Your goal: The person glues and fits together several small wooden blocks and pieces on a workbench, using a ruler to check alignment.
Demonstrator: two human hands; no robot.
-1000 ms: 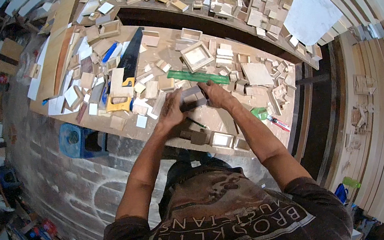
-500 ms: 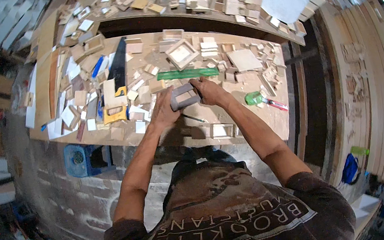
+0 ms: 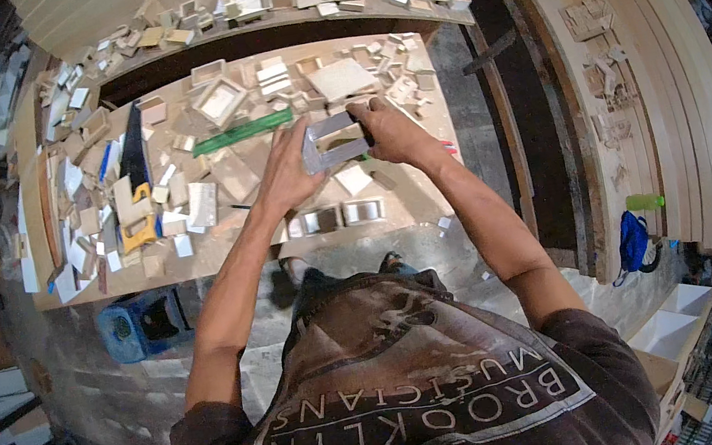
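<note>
Between my two hands, above the workbench, is a small rectangular wooden frame [image 3: 329, 124], greyish in the shade, with a see-through middle. My left hand [image 3: 285, 168] grips its left side, fingers closed along the edge. On the opposite side, my right hand [image 3: 397, 130] pinches the frame's upper right corner. Just left of it, a green straight strip [image 3: 241, 132] lies on the bench. Two small box frames [image 3: 363, 212] sit side by side near the front edge. Farther back rests a pale wooden box frame [image 3: 219, 102].
The workbench [image 3: 240, 253] carries scattered wood blocks and offcuts. A handsaw [image 3: 133, 155] with a yellow handle lies at left. Behind is a shelf [image 3: 295, 15] of small wooden pieces. Long boards [image 3: 669, 80] are stacked at right. A blue plastic stool [image 3: 141, 324] stands on the floor.
The view has shifted, so the bench sits farther left. My hands carried the wooden frame rightward, past the green strip's right end. Both hands keep their grip.
</note>
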